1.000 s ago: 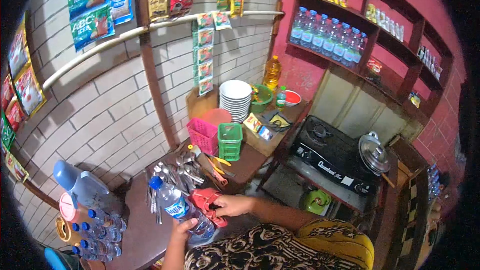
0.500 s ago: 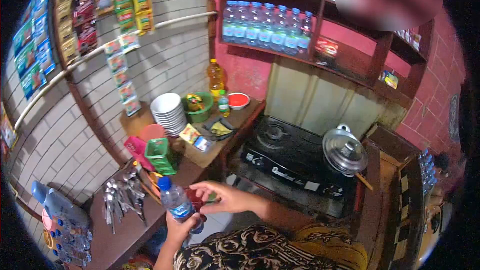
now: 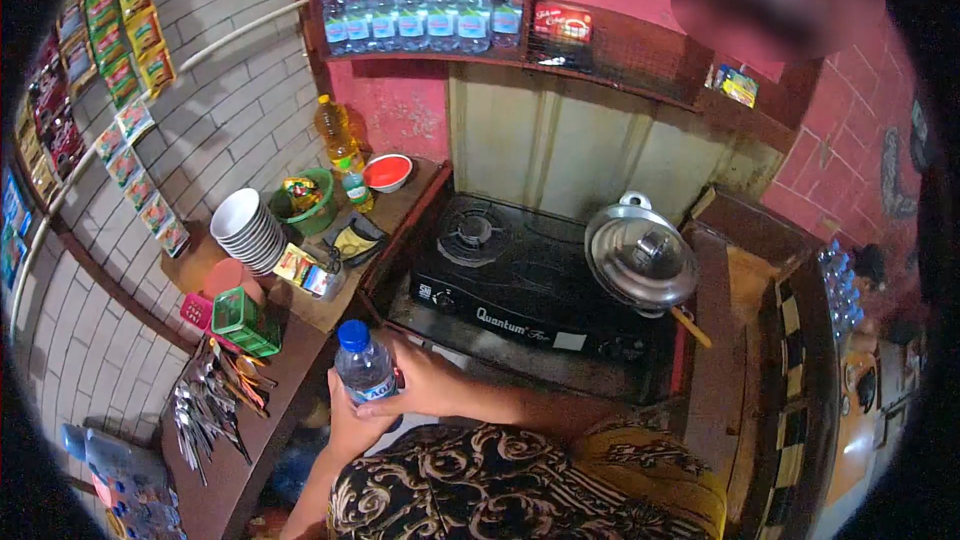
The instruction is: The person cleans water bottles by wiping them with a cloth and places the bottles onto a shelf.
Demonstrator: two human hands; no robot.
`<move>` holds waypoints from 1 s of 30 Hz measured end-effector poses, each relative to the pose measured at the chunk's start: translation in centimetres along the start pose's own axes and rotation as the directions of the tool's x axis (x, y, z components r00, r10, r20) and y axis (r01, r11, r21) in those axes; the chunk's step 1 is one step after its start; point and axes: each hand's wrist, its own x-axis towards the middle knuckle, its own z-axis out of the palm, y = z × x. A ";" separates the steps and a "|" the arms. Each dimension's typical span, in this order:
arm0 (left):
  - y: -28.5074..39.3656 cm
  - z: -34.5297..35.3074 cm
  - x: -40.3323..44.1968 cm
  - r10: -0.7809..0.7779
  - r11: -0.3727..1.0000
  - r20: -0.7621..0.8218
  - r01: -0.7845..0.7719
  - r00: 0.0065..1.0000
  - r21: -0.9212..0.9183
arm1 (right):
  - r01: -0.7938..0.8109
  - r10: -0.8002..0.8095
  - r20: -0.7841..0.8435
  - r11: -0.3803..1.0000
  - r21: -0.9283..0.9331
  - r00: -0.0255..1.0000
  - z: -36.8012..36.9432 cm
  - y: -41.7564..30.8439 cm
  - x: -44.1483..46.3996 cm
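Observation:
A clear plastic water bottle [image 3: 364,364] with a blue cap stands upright between my two hands, low in the middle of the view. My left hand [image 3: 352,424] grips it low on its left side. Around its right side curls my right hand [image 3: 422,382], the thumb lying across the front by the label. The bottle's base is hidden by my hands. Just beyond is the front of a black gas stove [image 3: 530,310]. A lidded metal pot [image 3: 642,258] sits on the stove's right side.
On the left counter are a pile of cutlery [image 3: 205,408], a green basket [image 3: 245,322], stacked white bowls [image 3: 246,230], a green basin [image 3: 303,204] and an oil bottle [image 3: 335,135]. Several water bottles [image 3: 412,10] line the shelf [image 3: 420,62] above. A wooden handle [image 3: 692,328] juts out near the pot.
My right hand has moved from beside the bottle to close around it. The view has swung right, so the counter and shelf sit further left.

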 end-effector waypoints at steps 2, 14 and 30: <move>-0.8 -0.2 1.5 0.099 0.980 0.030 -0.103 0.995 0.173 | -0.028 0.033 -0.118 0.999 0.044 0.992 -0.5 -0.5 0.2; -1.9 -3.8 9.4 0.127 0.977 0.129 -0.101 0.983 -0.188 | -0.174 0.096 -0.417 0.973 -0.154 0.904 -15.6 -8.4 5.6; -2.7 -2.7 7.7 0.017 0.998 -0.308 0.000 0.951 0.055 | -0.093 -0.408 -0.574 0.754 -0.651 0.710 -52.4 -16.5 14.2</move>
